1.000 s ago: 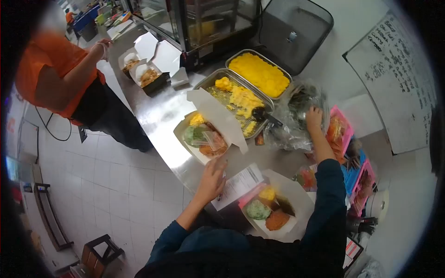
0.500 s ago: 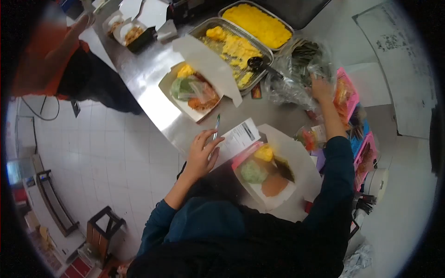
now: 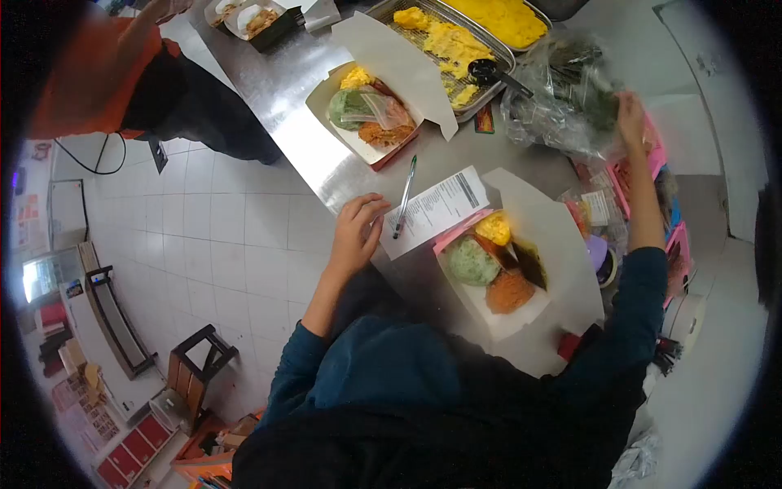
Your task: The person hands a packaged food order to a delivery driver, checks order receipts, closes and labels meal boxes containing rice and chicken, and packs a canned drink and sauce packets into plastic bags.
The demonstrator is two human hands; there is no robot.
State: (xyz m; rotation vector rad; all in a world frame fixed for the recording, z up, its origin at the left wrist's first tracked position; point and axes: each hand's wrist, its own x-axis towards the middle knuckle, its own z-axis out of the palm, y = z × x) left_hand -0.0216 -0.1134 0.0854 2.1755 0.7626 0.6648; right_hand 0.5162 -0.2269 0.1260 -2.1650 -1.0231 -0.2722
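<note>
right fingers point(image 3: 626, 103) at bag point(image 3: 564, 102) edge, can't tell if clamped; bag at 9 o'clock. left fingers point(image 3: 372, 204) apart, pen point(image 3: 406, 196) 2 o'clock.

You see the scene through one camera worn on your head, facing forward and steeply down. Your black-clad torso point(image 3: 423, 440) fills the bottom centre, close beneath the lens; your bare left hand point(image 3: 358, 232) and bare right hand point(image 3: 629, 122) show farther out. The shiny grey metal tabletop point(image 3: 285, 98) runs diagonally from upper left, seen from above. The pale square-tiled floor point(image 3: 261, 220) lies lower, at left; a smooth off-white wall point(image 3: 725, 342) borders the right. Your wide view bows straight lines, and dark rounded corners cut off an orange-shirted person point(image 3: 98, 98) at upper left.
</note>
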